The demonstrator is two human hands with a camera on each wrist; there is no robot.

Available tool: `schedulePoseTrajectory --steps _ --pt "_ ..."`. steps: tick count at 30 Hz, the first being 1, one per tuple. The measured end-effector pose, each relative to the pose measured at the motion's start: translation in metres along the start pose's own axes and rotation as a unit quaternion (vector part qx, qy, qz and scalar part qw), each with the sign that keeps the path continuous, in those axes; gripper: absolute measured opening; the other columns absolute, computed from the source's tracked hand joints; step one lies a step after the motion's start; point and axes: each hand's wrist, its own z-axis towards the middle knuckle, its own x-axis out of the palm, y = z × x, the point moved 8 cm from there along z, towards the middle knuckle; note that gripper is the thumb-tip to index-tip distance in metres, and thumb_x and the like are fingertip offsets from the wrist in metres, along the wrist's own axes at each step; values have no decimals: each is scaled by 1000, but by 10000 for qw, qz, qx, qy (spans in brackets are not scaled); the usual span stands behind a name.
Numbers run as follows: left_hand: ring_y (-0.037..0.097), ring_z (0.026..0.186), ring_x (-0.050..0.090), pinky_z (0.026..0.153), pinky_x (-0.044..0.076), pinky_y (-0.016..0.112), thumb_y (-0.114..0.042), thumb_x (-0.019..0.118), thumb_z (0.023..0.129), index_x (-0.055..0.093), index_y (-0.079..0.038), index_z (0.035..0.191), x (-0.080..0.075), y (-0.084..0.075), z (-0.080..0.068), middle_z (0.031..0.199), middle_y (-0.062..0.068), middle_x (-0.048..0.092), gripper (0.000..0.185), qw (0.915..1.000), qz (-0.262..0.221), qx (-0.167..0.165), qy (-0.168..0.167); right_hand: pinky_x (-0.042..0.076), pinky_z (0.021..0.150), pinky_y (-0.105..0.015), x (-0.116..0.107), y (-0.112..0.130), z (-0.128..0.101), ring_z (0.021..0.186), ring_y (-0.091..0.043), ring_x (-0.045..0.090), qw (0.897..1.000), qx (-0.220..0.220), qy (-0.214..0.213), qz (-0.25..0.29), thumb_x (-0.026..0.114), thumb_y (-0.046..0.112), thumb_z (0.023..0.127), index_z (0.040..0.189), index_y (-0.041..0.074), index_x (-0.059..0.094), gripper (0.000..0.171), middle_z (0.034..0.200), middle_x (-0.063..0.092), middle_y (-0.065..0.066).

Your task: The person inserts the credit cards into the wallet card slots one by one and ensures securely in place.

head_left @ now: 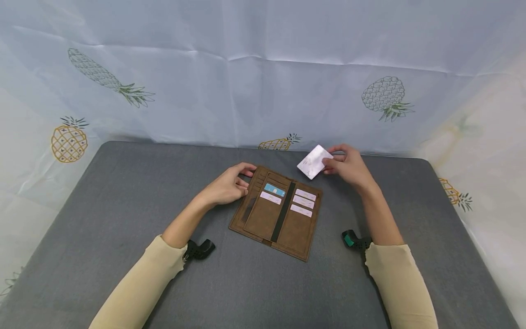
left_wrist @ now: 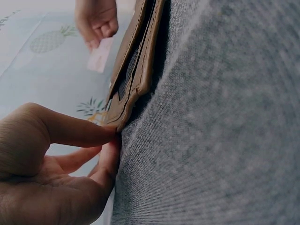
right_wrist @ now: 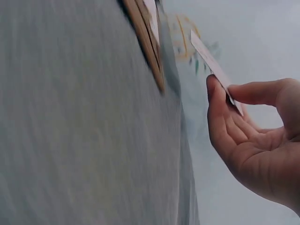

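A brown wallet (head_left: 263,214) lies unfolded and slightly tilted on the grey table, a dark strip running down its middle. Its left half holds a blue card (head_left: 274,190) and a pale pink card (head_left: 270,198); three pale cards (head_left: 303,202) sit in slots on the right half. My left hand (head_left: 226,185) pinches the wallet's upper left edge between thumb and fingers, as the left wrist view (left_wrist: 61,164) confirms. Beyond the wallet's upper right corner, my right hand (head_left: 349,168) pinches a pale pink card (head_left: 314,161) by one end, held above the table and apart from the wallet.
The grey-covered table (head_left: 123,205) ends at the back against a pale curtain (head_left: 246,91) printed with pineapples. Black wrist-worn devices, one on the left (head_left: 200,249) and one on the right (head_left: 355,240), stick out near the beige sleeves.
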Motion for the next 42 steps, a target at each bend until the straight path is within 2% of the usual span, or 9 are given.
schedulePoseTrajectory --steps 5,11,15,24,36,42 --pt "36 119 67 95 57 39 12 59 96 44 -3 162 0 0 0 154 26 51 69 10000 -2 0 -13 68 81 -34 30 14 -1 76 -12 79 9991 -188 334 192 66 3 106 136 -10 47 39 95 79 -9" --pt "36 119 67 96 57 39 12 59 96 44 -3 162 0 0 1 154 26 51 69 10000 10 20 -18 68 80 -35 54 17 -3 79 -14 81 9967 -268 742 200 65 1 106 131 -8 48 32 110 79 -31" --pt "36 119 67 96 57 39 12 59 96 44 -3 162 0 -1 1 154 26 51 69 10000 15 32 -7 68 78 -35 64 14 -3 78 -12 81 9954 -270 915 105 65 1 106 133 -8 47 34 113 77 -35" --pt "36 117 67 96 57 39 12 59 96 45 -2 161 -1 -1 1 153 27 51 69 10000 56 81 -3 68 75 -33 77 15 -6 78 -13 80 9927 -303 1170 -39 62 1 107 138 -10 44 37 111 75 -38" --pt "36 116 67 97 57 40 14 57 94 46 -2 161 0 -1 2 152 27 52 69 9999 73 123 -8 65 70 -27 87 21 -11 76 -14 78 9858 -536 1308 -905 67 3 106 132 -5 54 30 97 80 -25" --pt "37 117 67 98 57 42 14 56 94 47 -3 160 0 -1 1 153 27 52 69 9999 49 123 10 64 72 -27 90 22 -13 78 -17 77 9809 -740 1491 -1004 67 4 106 130 -5 55 28 95 79 -26"
